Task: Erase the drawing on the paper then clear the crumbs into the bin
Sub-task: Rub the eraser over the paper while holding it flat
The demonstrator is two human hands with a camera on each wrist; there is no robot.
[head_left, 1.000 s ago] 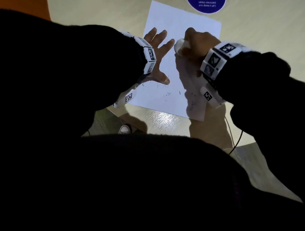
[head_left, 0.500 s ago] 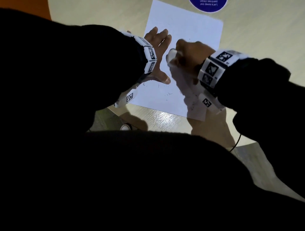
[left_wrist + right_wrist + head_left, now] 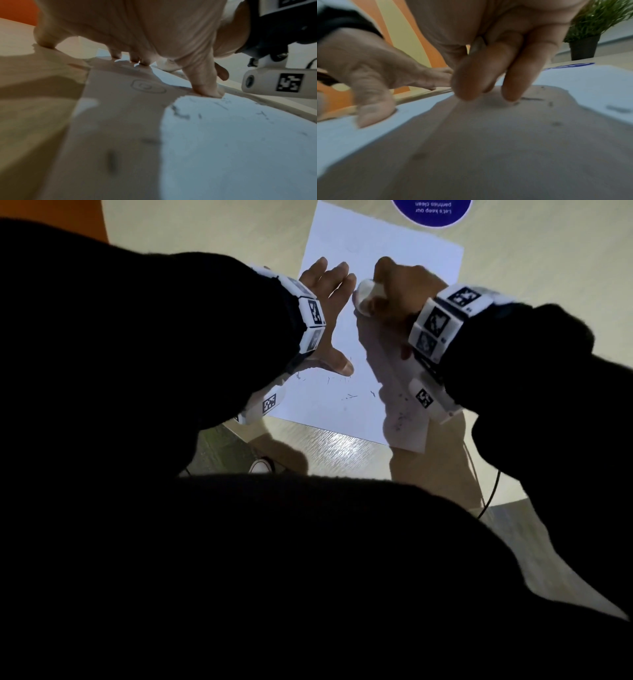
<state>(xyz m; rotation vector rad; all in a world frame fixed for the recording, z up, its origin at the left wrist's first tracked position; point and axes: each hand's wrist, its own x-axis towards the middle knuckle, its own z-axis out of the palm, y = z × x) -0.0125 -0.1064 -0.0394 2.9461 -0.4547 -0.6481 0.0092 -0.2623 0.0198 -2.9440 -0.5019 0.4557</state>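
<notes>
A white sheet of paper lies on the pale table. My left hand lies flat on the paper's left part, fingers spread straight, thumb pressed down. My right hand grips a white eraser and holds its end on the paper beside the left fingertips. Dark eraser crumbs are scattered over the near part of the sheet, and also show as crumbs and crumbs in the wrist views. A small pencil outline shows under the left palm. No bin is in view.
A blue round sticker sits on the table beyond the paper. A potted green plant stands at the far right. The table's near edge runs just below the sheet, with floor and a shoe beneath. A thin cable hangs at the right.
My right hand with the eraser slid toward me and left across the paper, then back a little away. The left hand stayed flat on the sheet.
</notes>
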